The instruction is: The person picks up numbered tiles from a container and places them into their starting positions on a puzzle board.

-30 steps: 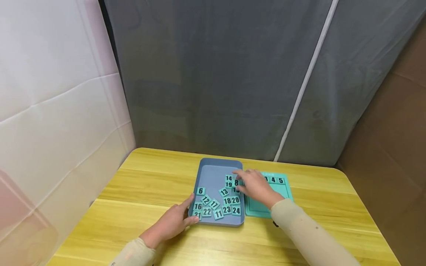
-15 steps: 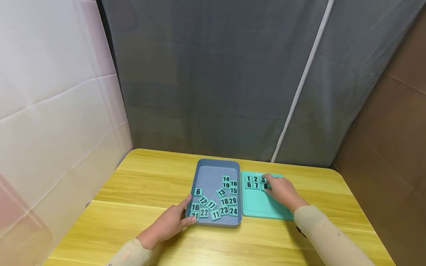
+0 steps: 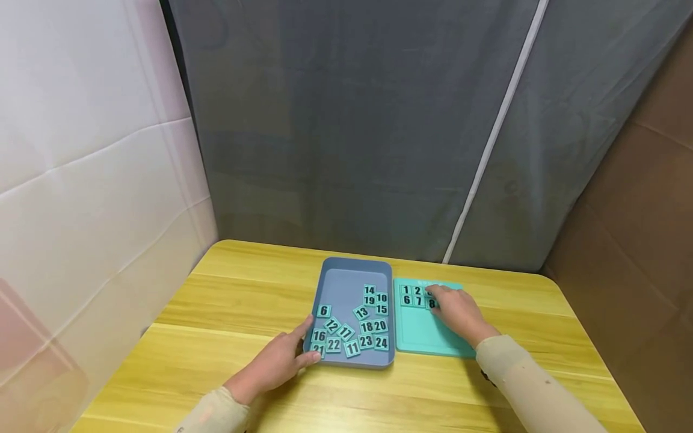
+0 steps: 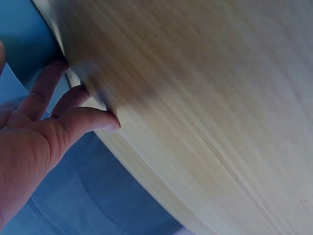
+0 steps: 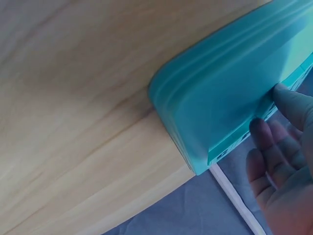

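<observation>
Right hand (image 3: 459,311): pinching tile 8 (image 3: 431,304), at 12 o'clock on green board (image 3: 430,334) | Left hand (image 3: 276,362): unclenched, touching blue tray (image 3: 346,281) at 8 o'clock | Green board: just beside blue tray, at 3 o'clock

Tile 8 (image 3: 431,304): just beside tile 7 (image 3: 418,301) | teal board (image 3: 425,332): flat | blue tray (image 3: 343,279): holds scattered tiles (image 3: 333,344)
</observation>
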`<move>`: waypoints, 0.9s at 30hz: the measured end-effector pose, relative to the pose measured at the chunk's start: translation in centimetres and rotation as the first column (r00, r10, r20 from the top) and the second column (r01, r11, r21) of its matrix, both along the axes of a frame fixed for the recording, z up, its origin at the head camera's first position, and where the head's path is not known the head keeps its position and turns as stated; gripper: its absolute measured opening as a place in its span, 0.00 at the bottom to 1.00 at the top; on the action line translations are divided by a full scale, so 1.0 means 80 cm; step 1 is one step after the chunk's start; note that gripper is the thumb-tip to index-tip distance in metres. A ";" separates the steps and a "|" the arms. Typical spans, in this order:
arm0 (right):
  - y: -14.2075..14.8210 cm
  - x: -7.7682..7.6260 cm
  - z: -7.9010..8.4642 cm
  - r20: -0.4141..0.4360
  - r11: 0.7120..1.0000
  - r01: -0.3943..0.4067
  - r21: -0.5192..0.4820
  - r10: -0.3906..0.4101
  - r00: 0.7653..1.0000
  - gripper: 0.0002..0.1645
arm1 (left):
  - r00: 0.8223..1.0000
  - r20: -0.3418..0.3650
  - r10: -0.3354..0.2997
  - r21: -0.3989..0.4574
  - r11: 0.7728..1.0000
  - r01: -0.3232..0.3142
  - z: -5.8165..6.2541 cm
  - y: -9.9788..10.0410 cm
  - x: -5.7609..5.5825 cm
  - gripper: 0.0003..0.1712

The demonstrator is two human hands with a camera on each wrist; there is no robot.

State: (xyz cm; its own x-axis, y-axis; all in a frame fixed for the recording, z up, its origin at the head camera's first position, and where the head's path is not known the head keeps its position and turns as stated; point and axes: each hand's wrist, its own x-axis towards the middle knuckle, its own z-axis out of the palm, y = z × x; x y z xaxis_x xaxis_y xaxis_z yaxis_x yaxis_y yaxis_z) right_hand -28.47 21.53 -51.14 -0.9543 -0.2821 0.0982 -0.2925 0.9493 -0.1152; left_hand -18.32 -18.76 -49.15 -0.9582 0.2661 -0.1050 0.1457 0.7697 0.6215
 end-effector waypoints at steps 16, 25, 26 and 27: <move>-0.002 -0.002 -0.002 0.042 0.994 0.105 -0.021 -0.104 0.994 0.27 | 1.000 0.009 0.009 -0.007 1.000 -0.009 -0.004 0.001 0.000 0.50; -0.002 -0.004 -0.006 0.043 0.993 0.115 -0.026 -0.114 0.993 0.25 | 1.000 0.007 0.019 -0.014 1.000 -0.019 -0.006 0.001 -0.001 0.50; -0.002 -0.004 -0.006 0.041 0.993 0.113 -0.026 -0.112 0.993 0.25 | 1.000 0.007 0.020 -0.015 1.000 -0.020 -0.007 0.001 -0.001 0.50; -0.002 -0.004 -0.007 0.040 0.993 0.113 -0.027 -0.112 0.993 0.25 | 1.000 0.007 0.020 -0.017 1.000 -0.020 -0.007 0.001 -0.001 0.50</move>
